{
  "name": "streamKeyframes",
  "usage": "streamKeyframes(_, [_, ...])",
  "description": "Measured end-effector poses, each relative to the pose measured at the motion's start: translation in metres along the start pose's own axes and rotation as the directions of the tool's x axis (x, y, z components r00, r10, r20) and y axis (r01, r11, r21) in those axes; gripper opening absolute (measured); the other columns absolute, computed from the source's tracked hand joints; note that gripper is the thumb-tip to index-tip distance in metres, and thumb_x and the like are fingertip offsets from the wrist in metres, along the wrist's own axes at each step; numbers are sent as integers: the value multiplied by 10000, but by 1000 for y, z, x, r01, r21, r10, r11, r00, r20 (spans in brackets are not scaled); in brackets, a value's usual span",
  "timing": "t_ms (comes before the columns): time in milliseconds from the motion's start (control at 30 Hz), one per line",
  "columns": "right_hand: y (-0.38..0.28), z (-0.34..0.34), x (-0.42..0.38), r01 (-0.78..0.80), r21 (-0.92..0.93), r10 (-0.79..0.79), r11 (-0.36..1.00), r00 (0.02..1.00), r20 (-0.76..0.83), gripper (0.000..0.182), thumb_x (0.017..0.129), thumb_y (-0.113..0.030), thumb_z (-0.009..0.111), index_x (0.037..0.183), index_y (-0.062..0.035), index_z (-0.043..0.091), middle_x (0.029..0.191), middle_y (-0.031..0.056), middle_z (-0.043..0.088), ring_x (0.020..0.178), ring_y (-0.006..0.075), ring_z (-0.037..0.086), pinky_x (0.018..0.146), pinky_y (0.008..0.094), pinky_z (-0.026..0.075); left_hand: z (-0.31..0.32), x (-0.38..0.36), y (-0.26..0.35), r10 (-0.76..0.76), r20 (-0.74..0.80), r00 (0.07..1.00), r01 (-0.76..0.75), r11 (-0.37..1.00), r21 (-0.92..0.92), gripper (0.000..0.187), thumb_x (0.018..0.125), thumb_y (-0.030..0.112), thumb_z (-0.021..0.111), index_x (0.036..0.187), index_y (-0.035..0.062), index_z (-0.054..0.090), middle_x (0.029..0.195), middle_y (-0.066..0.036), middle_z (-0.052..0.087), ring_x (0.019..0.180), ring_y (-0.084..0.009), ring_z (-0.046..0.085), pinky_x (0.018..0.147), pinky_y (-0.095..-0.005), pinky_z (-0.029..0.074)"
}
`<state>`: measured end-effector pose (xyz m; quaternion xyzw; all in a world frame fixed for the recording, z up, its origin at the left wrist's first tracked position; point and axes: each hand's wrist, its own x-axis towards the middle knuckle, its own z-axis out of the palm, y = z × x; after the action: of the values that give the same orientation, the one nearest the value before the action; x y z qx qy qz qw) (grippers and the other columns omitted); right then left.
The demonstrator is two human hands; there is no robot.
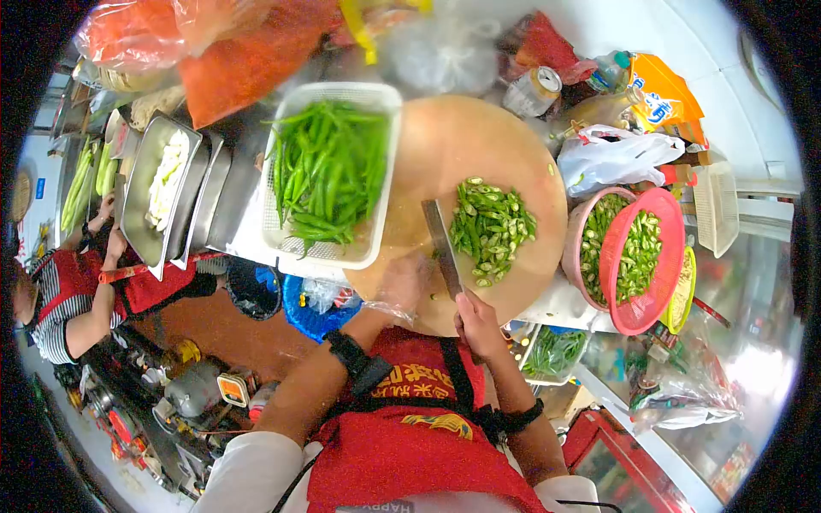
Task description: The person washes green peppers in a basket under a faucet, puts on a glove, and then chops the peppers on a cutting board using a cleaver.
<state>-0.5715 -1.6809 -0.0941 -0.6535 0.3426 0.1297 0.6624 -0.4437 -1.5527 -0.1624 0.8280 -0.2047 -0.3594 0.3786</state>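
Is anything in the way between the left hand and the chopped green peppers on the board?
Yes, the knife. The right hand holds it with the blade between the left hand and the chopped green peppers. Nothing else visible stands there.

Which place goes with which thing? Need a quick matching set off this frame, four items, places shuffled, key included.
Things
1. knife
2. whole green peppers
3. can
4. red basket

Places
A. beyond the far edge of the round board
B. to the right of the board, holding sliced peppers
C. in the right hand
D. in the white basket

Pairs: 1-C, 2-D, 3-A, 4-B
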Motion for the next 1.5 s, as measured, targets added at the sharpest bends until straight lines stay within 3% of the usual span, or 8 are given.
streamKeyframes(300, [10, -9, 3, -32, -62, 32, 998, 999, 0, 429, 927, -387, 434, 1114, -20, 551, 559, 46, 506, 493, 124, 492, 488, 285, 417, 3, 4, -9, 110, -104, 989, -134, 955, -264, 205, 805, 191, 540, 897, 11, 576, 866, -225, 584, 797, -380, 573, 652, -467, 455])
streamKeyframes(400, [12, -30, 4, -68, -41, 68, 997, 998, -6, 381, 926, -373, 441, 950, -10, 555, 558, 37, 490, 490, 123, 470, 481, 286, 399, -41, -20, 3, 89, 123, 988, -129, 917, 378, 260, 817, 240, 528, 930, 13, 582, 912, -221, 580, 856, -359, 576, 712, -460, 456])
streamKeyframes(467, [6, -33, 6, -23, -18, 23, 1000, 1000, -10, 365, 927, -360, 444, 872, -12, 539, 561, 28, 481, 489, 121, 456, 479, 284, 389, -82, -51, -14, 102, 168, 981, -110, 993, 39, 326, 839, 307, 507, 948, 10, 583, 939, -208, 586, 882, -350, 578, 760, -449, 456])
streamKeyframes(633, [17, -38, 4, -109, 48, 114, 993, 987, -113, 315, 931, -317, 438, 833, -34, 534, 583, 12, 479, 494, 97, 433, 473, 262, 365, -167, -103, -36, -476, -199, 857, 513, 750, 418, 403, 812, 396, 557, 813, -6, 593, 876, -221, 591, 838, -374, 581, 745, -447, 454])
streamKeyframes(900, [8, -24, 2, -32, -60, 23, 998, 991, -135, 381, 942, -387, 408, 859, -33, 521, 538, 11, 450, 430, 96, 428, 413, 238, 357, -191, -33, 16, 286, -536, 794, -188, 955, 231, 265, 856, 197, 555, 1055, 22, 557, 941, -206, 604, 864, -385, 575, 756, -411, 477])
streamKeyframes(1233, [30, -29, 7, -16, -152, -9, 988, 986, -165, 410, 943, -417, 409, 798, -46, 506, 533, 14, 456, 424, 101, 433, 408, 247, 354, -198, 21, 73, 180, -387, 904, -20, 924, 382, 267, 850, 199, 553, 1039, 13, 587, 937, -206, 613, 901, -377, 579, 778, -429, 456])
streamKeyframes(1333, [34, -28, 7, -8, -159, -20, 987, 985, -173, 412, 939, -421, 415, 784, -48, 499, 537, 15, 459, 425, 100, 432, 410, 248, 355, -217, -8, 75, 559, -437, 705, -284, 786, 548, 241, 862, 183, 563, 1021, 7, 610, 866, -141, 640, 749, -281, 616, 669, -385, 478])
streamKeyframes(1500, [21, -28, 3, -1, -115, -16, 993, 989, -148, 403, 932, -415, 429, 794, -45, 506, 556, 18, 469, 431, 100, 434, 417, 248, 356, -185, -64, 114, -9, -554, 832, -327, 800, -504, 167, 894, 148, 554, 982, 17, 611, 803, -60, 605, 581, -100, 556, 511, -231, 471])
